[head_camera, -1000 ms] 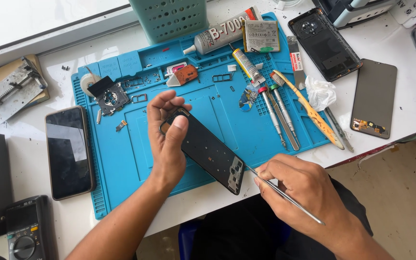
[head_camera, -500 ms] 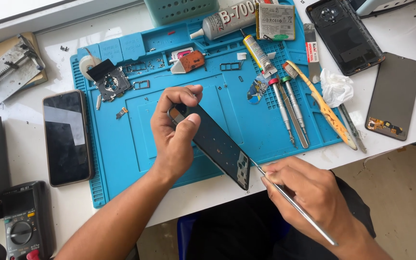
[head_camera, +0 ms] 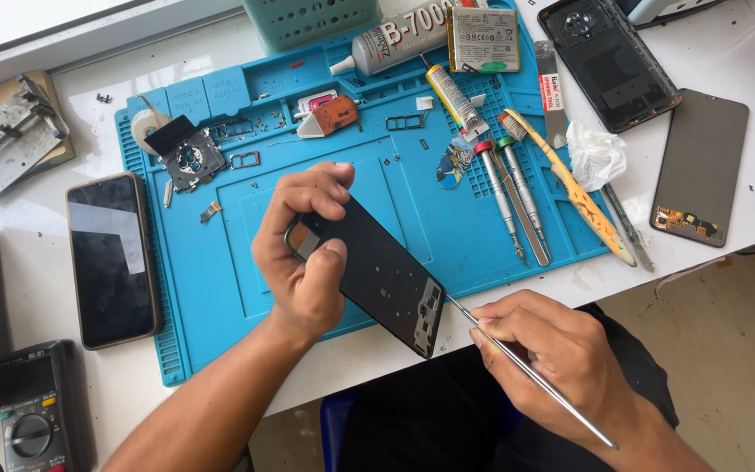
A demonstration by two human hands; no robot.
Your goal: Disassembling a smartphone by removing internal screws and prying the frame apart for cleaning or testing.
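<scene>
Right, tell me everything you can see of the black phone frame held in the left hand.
The phone frame is a flat, black, elongated slab, matte and plastic-looking, with cut-outs and pale parts at its lower end. It is tilted, raised above the blue mat, its upper end up-left. The left hand grips that upper end, fingers over the top edge, thumb on the face. The tip of a thin metal tool, held in the right hand, meets its lower right corner.

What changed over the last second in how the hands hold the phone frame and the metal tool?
Little changed. The left hand keeps gripping the black phone frame by its upper end; the right hand keeps the thin metal tool at its lower corner. Only the camera view shifted; the blue mat stayed put.
</scene>
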